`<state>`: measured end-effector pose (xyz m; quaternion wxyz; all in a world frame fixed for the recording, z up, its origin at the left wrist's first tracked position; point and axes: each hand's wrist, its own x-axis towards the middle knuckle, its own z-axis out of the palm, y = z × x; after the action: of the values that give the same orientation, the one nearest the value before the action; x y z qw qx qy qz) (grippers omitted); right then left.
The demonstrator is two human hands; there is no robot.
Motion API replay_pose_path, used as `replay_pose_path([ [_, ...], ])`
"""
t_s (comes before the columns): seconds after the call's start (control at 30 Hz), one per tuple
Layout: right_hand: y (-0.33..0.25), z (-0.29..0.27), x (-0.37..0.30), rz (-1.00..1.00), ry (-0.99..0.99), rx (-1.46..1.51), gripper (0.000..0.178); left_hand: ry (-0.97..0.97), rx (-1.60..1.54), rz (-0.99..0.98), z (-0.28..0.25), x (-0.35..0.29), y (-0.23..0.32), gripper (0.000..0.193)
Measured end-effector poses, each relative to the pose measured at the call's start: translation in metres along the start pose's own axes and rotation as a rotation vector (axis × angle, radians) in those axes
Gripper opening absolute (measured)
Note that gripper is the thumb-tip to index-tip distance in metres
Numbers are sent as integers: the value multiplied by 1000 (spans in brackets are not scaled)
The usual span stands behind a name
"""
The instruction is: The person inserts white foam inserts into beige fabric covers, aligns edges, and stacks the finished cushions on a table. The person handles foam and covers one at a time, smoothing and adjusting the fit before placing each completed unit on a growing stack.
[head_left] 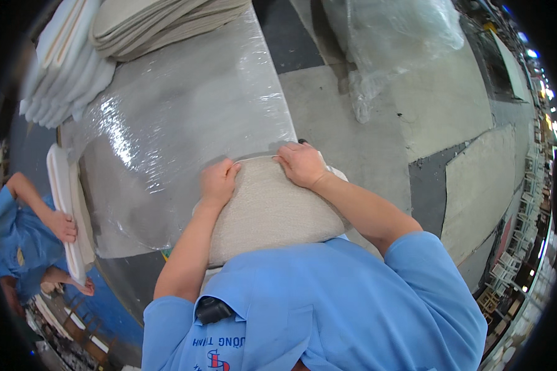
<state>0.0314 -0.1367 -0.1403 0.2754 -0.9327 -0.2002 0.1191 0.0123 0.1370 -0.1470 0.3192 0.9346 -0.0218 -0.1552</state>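
Observation:
A beige, textured fabric seat cushion (272, 213) rests upright against my front, its narrower edge away from me. My left hand (218, 182) grips its far left corner, thumb on top and fingers curled out of sight behind the edge. At the far right corner, my right hand (301, 164) holds the same edge, thumb over the top face. Something white shows just beyond my right wrist, too little of it visible to name. The cushion's underside is hidden.
Ahead stands a table (185, 105) wrapped in clear plastic film. Stacked beige cushion pieces (167, 28) and white foam pads (71, 68) lie at its far left. A co-worker (28, 229) at left holds a white-edged pad (67, 210). Clear plastic sheeting (402, 37) hangs at far right.

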Motion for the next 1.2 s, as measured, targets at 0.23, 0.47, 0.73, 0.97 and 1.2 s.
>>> replay_pose_path([
  [0.23, -50, -79, -15, -44, -431, 515, 45, -456, -120, 162, -78, -47, 58, 45],
  [0.47, -17, -50, -30, -77, -687, 526, 50, -543, -149, 98, -56, -67, 12, 49],
  [0.73, 62, -76, -55, 549, -408, 1018, 42, -248, -851, -299, -85, -107, -77, 48],
  [0.97, 49, -53, -130, 520, 187, 1486, 79, 435, -1334, -172, -21, -140, -56, 52],
  [1.2, 82, -12, -118, 560, 216, 1780, 90, 458, -1624, -166, -5, -110, -57, 61],
])
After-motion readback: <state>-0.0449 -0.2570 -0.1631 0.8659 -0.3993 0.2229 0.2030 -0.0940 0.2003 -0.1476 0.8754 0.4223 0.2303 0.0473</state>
